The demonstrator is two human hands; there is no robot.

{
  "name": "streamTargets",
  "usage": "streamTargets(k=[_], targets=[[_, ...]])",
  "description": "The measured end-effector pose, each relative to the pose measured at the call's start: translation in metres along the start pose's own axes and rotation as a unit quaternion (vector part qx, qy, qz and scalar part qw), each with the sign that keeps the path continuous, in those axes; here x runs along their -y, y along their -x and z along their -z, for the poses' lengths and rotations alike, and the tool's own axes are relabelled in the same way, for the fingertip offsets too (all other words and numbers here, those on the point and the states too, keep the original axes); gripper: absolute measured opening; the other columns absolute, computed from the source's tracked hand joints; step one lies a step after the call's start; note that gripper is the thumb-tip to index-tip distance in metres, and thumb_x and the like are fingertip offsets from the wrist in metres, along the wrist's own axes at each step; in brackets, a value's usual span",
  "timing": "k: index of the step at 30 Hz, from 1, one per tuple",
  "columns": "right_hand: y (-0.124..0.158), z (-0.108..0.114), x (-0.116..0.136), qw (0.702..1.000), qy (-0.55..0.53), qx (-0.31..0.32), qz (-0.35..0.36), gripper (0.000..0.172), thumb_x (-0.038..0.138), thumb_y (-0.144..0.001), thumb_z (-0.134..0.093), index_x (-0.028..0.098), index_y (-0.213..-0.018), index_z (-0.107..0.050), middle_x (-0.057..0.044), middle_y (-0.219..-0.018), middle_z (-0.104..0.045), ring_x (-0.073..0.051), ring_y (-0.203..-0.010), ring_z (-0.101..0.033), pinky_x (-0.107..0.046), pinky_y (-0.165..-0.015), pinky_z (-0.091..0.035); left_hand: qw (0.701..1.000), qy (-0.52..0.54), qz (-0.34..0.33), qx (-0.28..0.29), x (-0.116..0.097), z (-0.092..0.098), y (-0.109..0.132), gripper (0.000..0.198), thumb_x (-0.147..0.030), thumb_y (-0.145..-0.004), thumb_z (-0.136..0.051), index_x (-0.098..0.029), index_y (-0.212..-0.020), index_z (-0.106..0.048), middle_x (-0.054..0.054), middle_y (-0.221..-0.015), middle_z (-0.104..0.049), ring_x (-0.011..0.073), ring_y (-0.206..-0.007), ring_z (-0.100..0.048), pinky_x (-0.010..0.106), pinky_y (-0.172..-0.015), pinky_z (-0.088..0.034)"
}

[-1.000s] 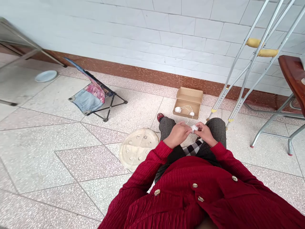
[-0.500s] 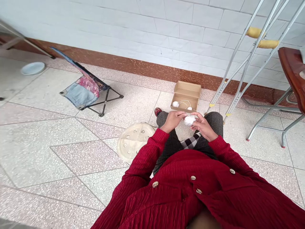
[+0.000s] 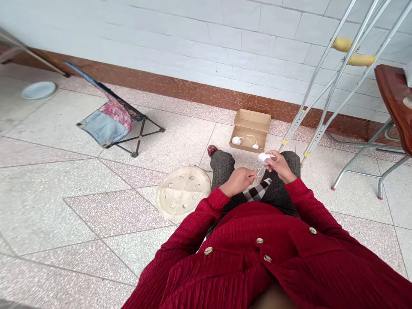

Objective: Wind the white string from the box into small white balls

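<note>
On the speckled tile floor (image 3: 180, 146), an open cardboard box (image 3: 250, 131) holds two small white balls (image 3: 236, 140) joined by thread. Nearer you, your right fingers (image 3: 272, 156) clench a white string ball (image 3: 264, 158), while your left fingers (image 3: 249, 172) pinch a thin strand (image 3: 255, 174).

Right hand (image 3: 280, 166) grips a white yarn ball (image 3: 264, 158) at the fingertips. Left hand (image 3: 237, 181) is closed on a thread (image 3: 258, 172) running from the ball, above the knees. An open cardboard box (image 3: 250, 130) sits at 12 o'clock, containing 2 smaller white balls (image 3: 236, 140) linked by thread. 2 crutches (image 3: 343, 44) stand against the wall at 1 o'clock. A round plastic lid (image 3: 182, 193) lies at 9 o'clock; a folding chair (image 3: 112, 124) stands at 10 o'clock.
</note>
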State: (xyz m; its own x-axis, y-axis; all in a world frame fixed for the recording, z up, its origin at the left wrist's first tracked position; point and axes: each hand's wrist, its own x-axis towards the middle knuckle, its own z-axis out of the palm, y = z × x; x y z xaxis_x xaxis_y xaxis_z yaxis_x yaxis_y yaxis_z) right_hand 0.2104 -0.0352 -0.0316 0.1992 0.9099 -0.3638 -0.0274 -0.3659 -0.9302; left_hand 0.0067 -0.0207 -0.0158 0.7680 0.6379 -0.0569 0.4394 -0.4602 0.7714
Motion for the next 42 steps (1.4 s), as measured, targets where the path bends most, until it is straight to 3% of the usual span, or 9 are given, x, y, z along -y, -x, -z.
streamTargets(k=[6, 10, 14, 19, 25, 29, 34, 38, 42], targets=[[0.016, -0.021, -0.023, 0.993, 0.07, 0.092, 0.007, 0.037, 0.031, -0.064, -0.071, 0.023, -0.097, -0.056, 0.01, -0.053, -0.052, -0.009, -0.041, -0.047, -0.019, -0.038, -0.04, 0.987, -0.106, -0.08, -0.089, 0.007, 0.032, -0.014, 0.023, -0.024, -0.094, -0.051, -0.019, -0.083, -0.071, 0.003, -0.081, -0.072, 0.0176, -0.081, -0.063, 0.039, -0.105, -0.038], [0.034, -0.022, -0.005, 0.977, -0.062, 0.197, -0.062, 0.039, 0.033, -0.071, -0.073, 0.022, -0.103, -0.055, 0.005, -0.063, -0.062, -0.009, -0.047, -0.054, -0.018, -0.043, -0.042, 0.995, -0.003, -0.056, -0.086, 0.014, 0.045, -0.026, 0.033, -0.027, -0.095, -0.051, -0.015, -0.068, -0.066, 0.0, -0.067, -0.064, 0.0138, -0.069, -0.058, 0.03, -0.083, -0.046], [0.046, -0.007, 0.019, 0.949, -0.17, 0.251, -0.086, 0.042, 0.032, -0.072, -0.077, 0.022, -0.106, -0.054, 0.001, -0.079, -0.068, -0.01, -0.056, -0.06, -0.019, -0.046, -0.043, 0.985, 0.161, -0.02, -0.058, 0.018, 0.034, -0.029, 0.039, -0.038, -0.094, -0.053, -0.013, -0.068, -0.066, -0.001, -0.063, -0.061, 0.0115, -0.064, -0.055, 0.022, -0.066, -0.042], [0.036, 0.005, 0.038, 0.97, -0.179, 0.159, -0.037, 0.042, 0.029, -0.068, -0.078, 0.022, -0.101, -0.053, 0.001, -0.076, -0.069, -0.012, -0.058, -0.061, -0.021, -0.049, -0.046, 0.965, 0.259, 0.004, -0.032, 0.012, 0.001, -0.026, 0.042, -0.042, -0.094, -0.052, -0.012, -0.068, -0.067, 0.001, -0.064, -0.066, 0.0114, -0.064, -0.057, 0.022, -0.069, -0.043], [-0.003, 0.015, 0.018, 0.994, 0.037, -0.061, 0.084, 0.039, 0.027, -0.062, -0.075, 0.024, -0.093, -0.052, 0.008, -0.06, -0.057, -0.011, -0.047, -0.051, -0.021, -0.044, -0.042, 0.991, 0.131, -0.004, 0.041, 0.001, -0.005, -0.01, 0.042, -0.036, -0.095, -0.05, -0.014, -0.061, -0.063, -0.001, -0.058, -0.06, 0.0091, -0.055, -0.047, 0.022, -0.061, -0.036], [0.005, 0.005, -0.01, 0.985, 0.159, 0.047, 0.054, 0.034, 0.025, -0.062, -0.074, 0.023, -0.092, -0.059, 0.007, -0.063, -0.057, -0.01, -0.048, -0.05, -0.022, -0.045, -0.043, 0.998, 0.005, -0.043, -0.038, 0.012, 0.018, -0.009, 0.033, -0.029, -0.093, -0.052, -0.016, -0.066, -0.066, 0.0, -0.063, -0.063, 0.013, -0.065, -0.054, 0.025, -0.075, -0.041], [0.037, -0.009, -0.002, 0.969, 0.001, 0.241, -0.046, 0.039, 0.025, -0.067, -0.075, 0.023, -0.102, -0.058, 0.006, -0.062, -0.061, -0.011, -0.049, -0.056, -0.022, -0.048, -0.048, 0.996, 0.031, -0.051, -0.072, 0.018, 0.034, -0.014, 0.029, -0.031, -0.093, -0.052, -0.018, -0.074, -0.07, 0.0, -0.07, -0.066, 0.014, -0.072, -0.056, 0.028, -0.088, -0.042], [0.043, -0.003, 0.027, 0.959, -0.141, 0.242, -0.045, 0.041, 0.025, -0.068, -0.077, 0.024, -0.102, -0.055, 0.004, -0.073, -0.064, -0.01, -0.055, -0.059, -0.02, -0.048, -0.046, 0.984, 0.165, -0.005, -0.062, 0.009, 0.02, -0.017, 0.039, -0.04, -0.095, -0.047, -0.013, -0.076, -0.069, 0.002, -0.074, -0.067, 0.0142, -0.073, -0.057, 0.024, -0.072, -0.042], [0.023, 0.005, 0.04, 0.976, -0.18, 0.125, 0.004, 0.04, 0.032, -0.067, -0.076, 0.024, -0.098, -0.052, 0.004, -0.073, -0.064, -0.01, -0.054, -0.057, -0.019, -0.048, -0.043, 0.984, 0.178, 0.009, -0.021, 0.004, -0.001, -0.013, 0.044, -0.04, -0.095, -0.046, -0.013, -0.066, -0.064, 0.001, -0.068, -0.064, 0.0117, -0.067, -0.055, 0.022, -0.072, -0.041]])
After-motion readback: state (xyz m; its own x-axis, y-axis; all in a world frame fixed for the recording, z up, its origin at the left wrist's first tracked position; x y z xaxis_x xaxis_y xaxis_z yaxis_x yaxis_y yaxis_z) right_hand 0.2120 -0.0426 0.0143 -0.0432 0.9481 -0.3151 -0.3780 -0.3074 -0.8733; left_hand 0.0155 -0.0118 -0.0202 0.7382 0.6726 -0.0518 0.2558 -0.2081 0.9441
